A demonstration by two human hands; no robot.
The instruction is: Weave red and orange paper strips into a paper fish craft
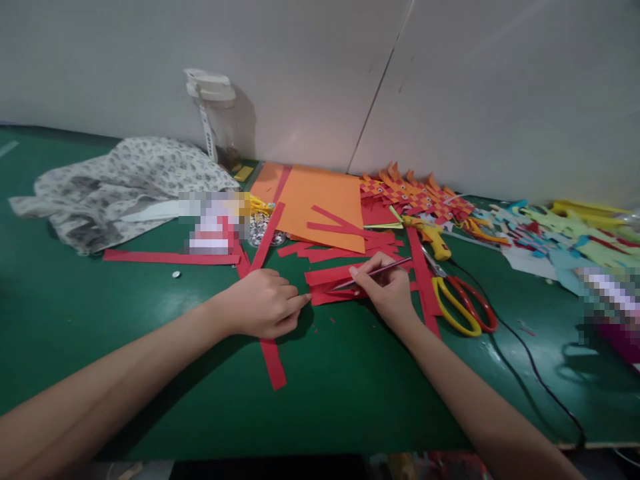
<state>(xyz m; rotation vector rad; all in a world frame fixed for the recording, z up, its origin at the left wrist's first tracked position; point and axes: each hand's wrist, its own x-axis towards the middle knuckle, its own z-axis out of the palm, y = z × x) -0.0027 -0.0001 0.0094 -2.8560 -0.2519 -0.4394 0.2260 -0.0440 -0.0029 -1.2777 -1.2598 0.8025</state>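
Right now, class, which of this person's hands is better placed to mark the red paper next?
Probably the right hand: it holds a pencil slanting over the red paper. The left hand shows no tool, with a fingertip at the paper's left edge.

Slim pencil (385, 268), slanted low over red paper (325, 277).

The head camera looks closely forward and down across the green table (350, 400).
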